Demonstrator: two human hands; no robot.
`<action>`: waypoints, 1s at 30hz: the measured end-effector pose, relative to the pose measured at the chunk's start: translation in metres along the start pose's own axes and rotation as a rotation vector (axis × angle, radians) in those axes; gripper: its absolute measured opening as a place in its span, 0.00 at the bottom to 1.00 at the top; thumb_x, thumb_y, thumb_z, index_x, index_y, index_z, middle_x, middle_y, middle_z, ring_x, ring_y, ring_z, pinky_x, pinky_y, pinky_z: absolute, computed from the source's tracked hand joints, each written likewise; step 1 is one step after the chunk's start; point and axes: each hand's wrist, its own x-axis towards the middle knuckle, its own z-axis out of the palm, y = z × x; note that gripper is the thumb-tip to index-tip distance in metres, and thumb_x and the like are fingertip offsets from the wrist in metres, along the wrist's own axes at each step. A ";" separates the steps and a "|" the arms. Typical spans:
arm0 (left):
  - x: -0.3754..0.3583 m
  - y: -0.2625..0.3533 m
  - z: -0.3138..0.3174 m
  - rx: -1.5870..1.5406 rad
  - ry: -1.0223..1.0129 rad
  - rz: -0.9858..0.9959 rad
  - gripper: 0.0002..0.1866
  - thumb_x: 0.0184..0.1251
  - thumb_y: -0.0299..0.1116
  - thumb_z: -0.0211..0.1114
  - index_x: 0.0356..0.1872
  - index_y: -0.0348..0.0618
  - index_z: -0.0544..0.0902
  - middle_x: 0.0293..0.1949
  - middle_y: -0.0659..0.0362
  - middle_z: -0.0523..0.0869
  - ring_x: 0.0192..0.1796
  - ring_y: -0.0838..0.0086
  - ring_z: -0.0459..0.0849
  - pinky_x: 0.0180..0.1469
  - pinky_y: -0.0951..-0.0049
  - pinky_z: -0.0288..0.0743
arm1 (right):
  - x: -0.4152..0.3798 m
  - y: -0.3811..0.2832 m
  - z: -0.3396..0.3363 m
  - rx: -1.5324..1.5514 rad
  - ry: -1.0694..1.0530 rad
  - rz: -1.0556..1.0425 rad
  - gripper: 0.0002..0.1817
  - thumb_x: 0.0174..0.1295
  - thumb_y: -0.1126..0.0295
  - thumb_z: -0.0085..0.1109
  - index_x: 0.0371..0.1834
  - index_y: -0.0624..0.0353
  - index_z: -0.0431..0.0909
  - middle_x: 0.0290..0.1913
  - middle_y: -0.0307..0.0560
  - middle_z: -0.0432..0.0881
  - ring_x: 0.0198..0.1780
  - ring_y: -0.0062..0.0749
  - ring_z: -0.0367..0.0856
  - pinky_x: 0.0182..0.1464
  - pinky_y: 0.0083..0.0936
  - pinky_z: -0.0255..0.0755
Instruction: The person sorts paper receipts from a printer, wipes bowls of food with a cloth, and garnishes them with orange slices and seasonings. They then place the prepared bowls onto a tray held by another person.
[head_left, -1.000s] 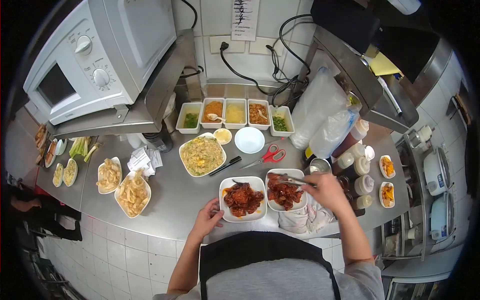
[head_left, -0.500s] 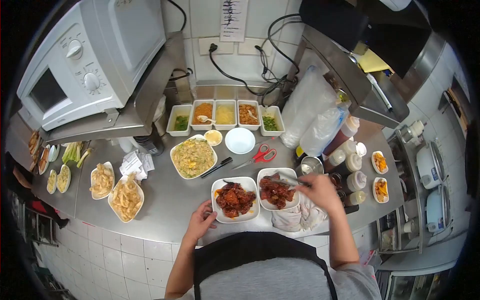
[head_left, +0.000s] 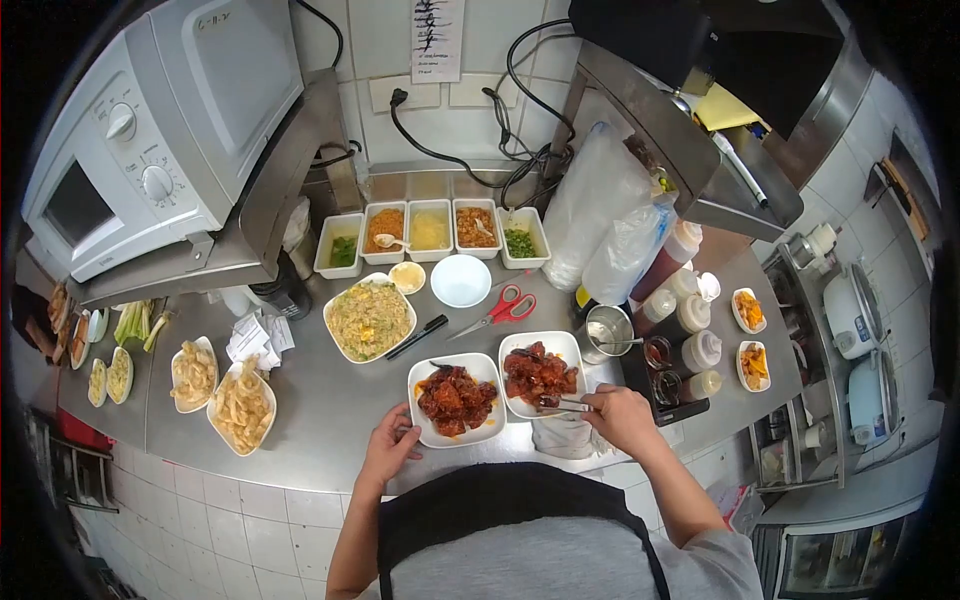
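My right hand (head_left: pixel 622 418) grips metal tongs (head_left: pixel 568 404). Their tips lie on the dark red glazed meat pieces (head_left: pixel 540 375) at the lower right of a white square bowl (head_left: pixel 512 404). Left of it, almost against it, a second white bowl (head_left: pixel 490 432) holds more of the same glazed meat (head_left: pixel 455 400). At that bowl's left rim rests my left hand (head_left: pixel 390 445), fingers apart and holding nothing; whether it touches the rim is hard to tell. A folded pale cloth (head_left: pixel 565 438) lies below the right bowl, partly under my right forearm's side.
Fried rice (head_left: pixel 368 320), a black marker (head_left: pixel 417 337) and red scissors (head_left: pixel 510 305) lie behind the bowls. Several sauce bottles (head_left: pixel 700 350) and a metal cup (head_left: pixel 607 333) stand right. Fried-food bowls (head_left: pixel 242 410) sit left. A microwave (head_left: pixel 150 150) overhangs the left side.
My right hand has moved down, bringing the tongs from the top of the right bowl to its lower right. My left hand stays by the left bowl. The view has shifted slightly.
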 end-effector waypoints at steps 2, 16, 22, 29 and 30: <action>-0.001 0.000 0.001 0.012 0.003 0.004 0.26 0.62 0.27 0.58 0.61 0.42 0.63 0.39 0.60 0.73 0.36 0.78 0.79 0.29 0.76 0.81 | 0.002 0.002 0.002 -0.005 0.010 0.007 0.10 0.50 0.62 0.61 0.34 0.52 0.81 0.32 0.44 0.79 0.34 0.42 0.80 0.36 0.36 0.73; -0.002 0.003 0.002 0.015 0.008 0.005 0.26 0.62 0.26 0.58 0.61 0.42 0.63 0.38 0.61 0.73 0.36 0.78 0.78 0.29 0.76 0.81 | 0.032 -0.023 0.016 0.015 0.119 -0.095 0.09 0.50 0.64 0.60 0.30 0.56 0.79 0.31 0.45 0.78 0.33 0.42 0.80 0.34 0.37 0.74; -0.001 0.002 0.002 0.025 0.016 0.014 0.26 0.62 0.26 0.58 0.61 0.42 0.63 0.38 0.61 0.73 0.36 0.78 0.78 0.29 0.76 0.81 | 0.026 -0.001 -0.016 0.281 0.161 -0.075 0.11 0.49 0.64 0.62 0.35 0.56 0.81 0.34 0.48 0.80 0.34 0.45 0.80 0.36 0.36 0.74; -0.003 -0.002 0.004 0.116 0.010 0.008 0.27 0.64 0.28 0.55 0.64 0.42 0.59 0.41 0.56 0.77 0.37 0.75 0.81 0.32 0.75 0.80 | 0.046 0.069 -0.017 -0.048 0.363 0.322 0.15 0.50 0.64 0.62 0.35 0.65 0.80 0.34 0.58 0.80 0.38 0.53 0.79 0.39 0.39 0.73; -0.005 0.000 0.006 0.117 0.022 0.010 0.27 0.64 0.28 0.55 0.64 0.42 0.59 0.41 0.56 0.77 0.37 0.75 0.81 0.32 0.75 0.80 | 0.050 0.075 -0.008 -0.099 0.355 0.316 0.15 0.51 0.62 0.61 0.35 0.63 0.79 0.32 0.55 0.80 0.36 0.52 0.79 0.37 0.40 0.72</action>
